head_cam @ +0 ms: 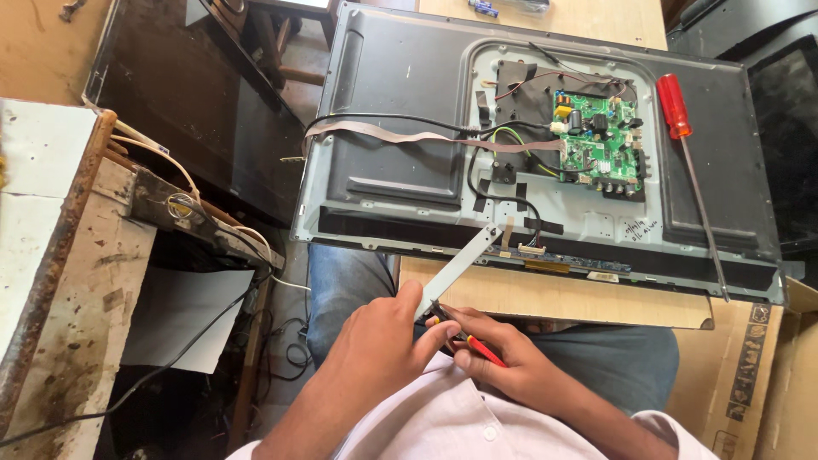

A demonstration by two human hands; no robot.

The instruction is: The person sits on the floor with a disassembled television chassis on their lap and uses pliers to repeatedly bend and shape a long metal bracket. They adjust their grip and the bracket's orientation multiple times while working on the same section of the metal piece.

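My left hand (382, 345) grips the near end of a thin grey metal strip (460, 260) that slants up towards the lower edge of an opened flat-screen panel (400, 128) lying back-side up. My right hand (503, 358) is closed on a small tool with red and yellow handles (482, 349), its tip meeting the strip's near end beside my left fingers. A green circuit board (596, 136) sits on the panel's metal back, with black and grey cables running leftwards from it.
A long screwdriver with a red handle (675, 104) lies on the panel's right side. A worn white bench (60, 255) with loose wires stands at left. Cardboard (750, 358) lies under the panel at right. A dark screen (170, 94) sits beyond.
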